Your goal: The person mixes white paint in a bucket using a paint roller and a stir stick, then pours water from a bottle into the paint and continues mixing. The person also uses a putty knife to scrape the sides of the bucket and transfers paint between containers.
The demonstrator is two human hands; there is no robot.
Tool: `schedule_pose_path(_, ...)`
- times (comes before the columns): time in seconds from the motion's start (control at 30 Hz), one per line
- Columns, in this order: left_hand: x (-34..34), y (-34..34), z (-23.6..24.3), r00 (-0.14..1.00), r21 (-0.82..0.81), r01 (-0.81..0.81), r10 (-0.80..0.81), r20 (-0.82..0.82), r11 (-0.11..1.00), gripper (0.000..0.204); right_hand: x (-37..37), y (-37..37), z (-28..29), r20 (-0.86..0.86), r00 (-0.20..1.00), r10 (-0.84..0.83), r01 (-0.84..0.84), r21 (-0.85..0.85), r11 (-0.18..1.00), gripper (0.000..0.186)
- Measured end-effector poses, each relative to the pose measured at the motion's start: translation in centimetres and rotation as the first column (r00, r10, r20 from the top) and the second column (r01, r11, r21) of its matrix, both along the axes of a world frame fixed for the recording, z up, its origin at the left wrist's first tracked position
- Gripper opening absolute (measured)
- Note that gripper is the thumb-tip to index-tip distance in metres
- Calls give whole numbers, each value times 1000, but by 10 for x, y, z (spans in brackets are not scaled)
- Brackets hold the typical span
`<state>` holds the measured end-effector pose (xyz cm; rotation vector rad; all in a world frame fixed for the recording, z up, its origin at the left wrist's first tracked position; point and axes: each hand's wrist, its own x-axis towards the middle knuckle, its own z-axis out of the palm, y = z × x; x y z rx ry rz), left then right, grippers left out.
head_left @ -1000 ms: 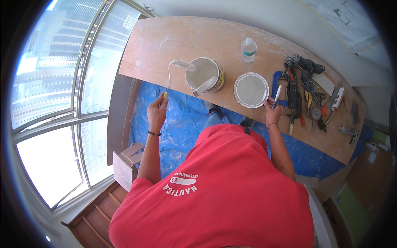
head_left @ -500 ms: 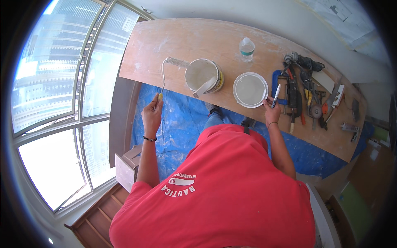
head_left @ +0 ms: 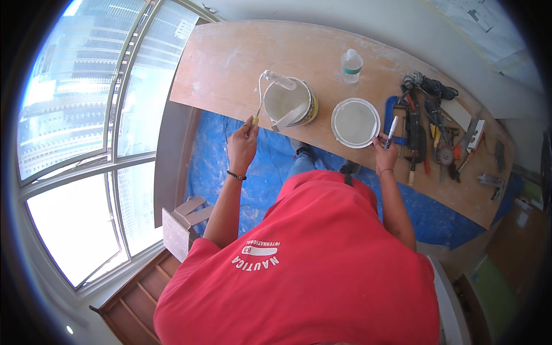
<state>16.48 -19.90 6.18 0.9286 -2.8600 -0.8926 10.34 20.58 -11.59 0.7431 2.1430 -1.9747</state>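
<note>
Left hand (head_left: 242, 146) of the person in red: thumb and fingertips pinched on the short yellow grip of a small paint roller with a bent wire frame and a pale, wet-looking sleeve (head_left: 280, 80). Grip sits right at the fingertips; wire runs up from them and hooks over, so the sleeve lies beyond the fingers, to their right, over the far rim of a round whitish plastic bucket (head_left: 313, 112). Whether sleeve touches rim, cannot tell. A flat pale tool (head_left: 291, 116) leans across the bucket's near edge. Right hand (head_left: 386, 154): fingers closed round a slim white pen-like tool (head_left: 392, 129), its shaft pointing up and away past the knuckles; fingertips also at the near right edge of a round white plastic lid (head_left: 356, 122). Lid lies on the pale wooden tabletop (head_left: 230, 69), right of the bucket, apart from it. Blue metal clamp (head_left: 389, 109) just beyond the lid, rightward; clear plastic bottle (head_left: 351, 66) behind.
</note>
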Motion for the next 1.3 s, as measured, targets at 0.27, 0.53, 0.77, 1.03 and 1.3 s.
schedule_pose_path(0.27, 29, -6, 5, 998, 50, 21, -24, 62, 999, 47, 1, -1, 4, 8, 1000, -1, 1, -1, 1000, 32)
schedule_pose_path(0.53, 22, -25, 19, 986, 22, -120, 116, 115, 993, 44, 0, -1, 7, -2, 1000, -13, 13, -43, 999, 33)
schedule_pose_path(0.77, 17, -37, 32, 986, -24, -156, 157, 57, 988, 44, 1, -2, 7, 0, 1000, -28, 28, -46, 999, 31)
schedule_pose_path(1.03, 27, -31, 55, 994, 50, -89, 85, 71, 995, 45, 0, -1, 4, 18, 1000, -13, 14, -54, 998, 32)
schedule_pose_path(1.3, 8, -18, 26, 998, 33, -19, 17, 54, 999, 45, 1, 0, 5, 17, 1000, 3, -2, -10, 1000, 32)
